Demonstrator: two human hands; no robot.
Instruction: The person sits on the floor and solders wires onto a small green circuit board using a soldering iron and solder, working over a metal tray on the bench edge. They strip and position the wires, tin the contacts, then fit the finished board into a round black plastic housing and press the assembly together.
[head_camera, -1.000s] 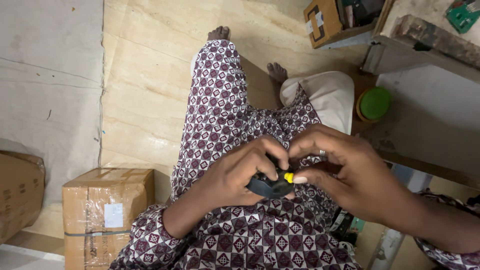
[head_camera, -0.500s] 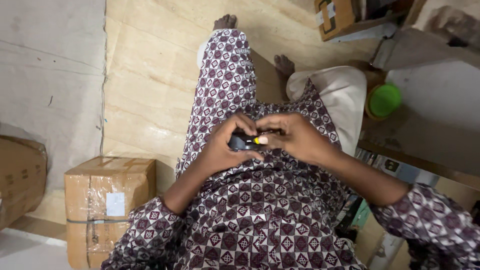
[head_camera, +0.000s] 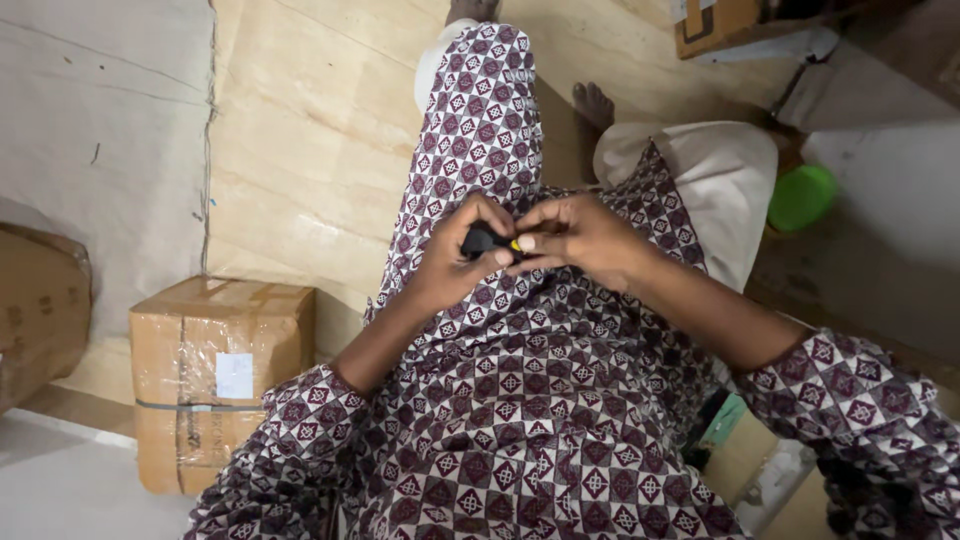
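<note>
- Black plug, small and dark with a yellow tip, sits between both hands above the lap, roughly in the middle of the head view.
- Left hand is curled around the black plug, fingers closed over its body and thumb pressing from below, so most of the plug is hidden.
- Right hand meets it from the other side, with thumb and forefinger pinched shut on the yellow tip; the two hands touch at the fingertips.
- What kind of part the plug is cannot be told, since too little of it shows.
- Both arms come up from the bottom of the picture in sleeves of patterned cloth, maroon and white, which also covers the lap and the outstretched leg.
- A bare foot lies beyond the hands on the pale wooden floor.
- A cream cloth is draped just to the right of the right hand.
- A green lid lies further right, near the cream cloth.
- A taped cardboard box with a white label stands to the left, well apart from the hands.
- Another cardboard box sits at the top right edge.
</note>
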